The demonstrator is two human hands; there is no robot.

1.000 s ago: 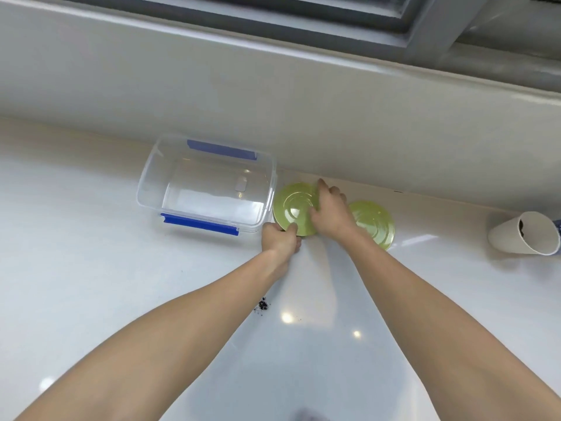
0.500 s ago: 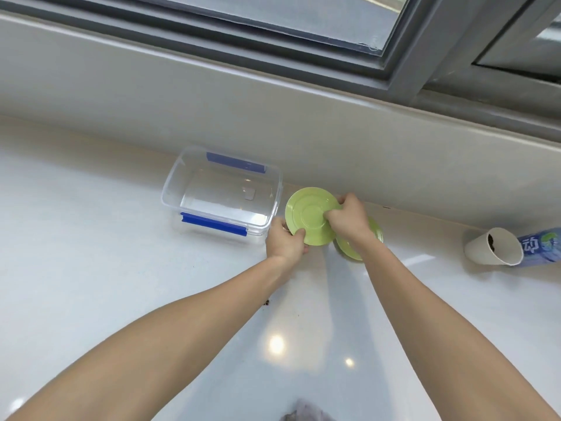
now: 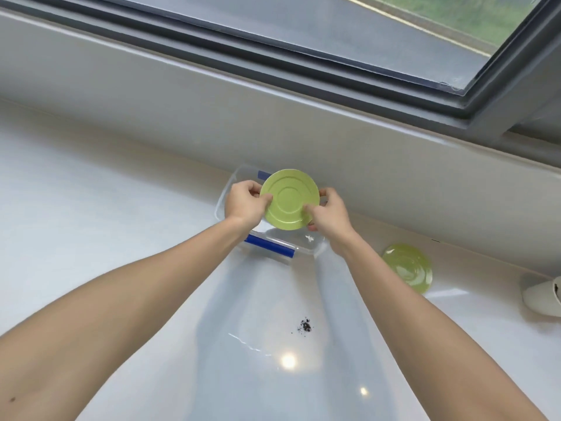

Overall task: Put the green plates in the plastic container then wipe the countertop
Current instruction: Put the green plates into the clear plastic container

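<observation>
A green plate (image 3: 289, 198) is held up in the air, tilted with its ridged underside toward me, over the clear plastic container (image 3: 306, 247) with blue clips. My left hand (image 3: 245, 202) grips its left edge and my right hand (image 3: 328, 213) grips its right edge. Most of the container is hidden behind the plate and my hands. A second green plate (image 3: 408, 266) lies flat on the white countertop (image 3: 121, 232), to the right of my right forearm.
A small heap of dark crumbs (image 3: 304, 325) lies on the countertop between my forearms. A white cup (image 3: 543, 296) lies on its side at the right edge. The wall and window sill run close behind the container.
Both hands have lifted the one green plate off the countertop and carried it left, above the container. The second plate stayed on the counter. My view has tilted upward.
</observation>
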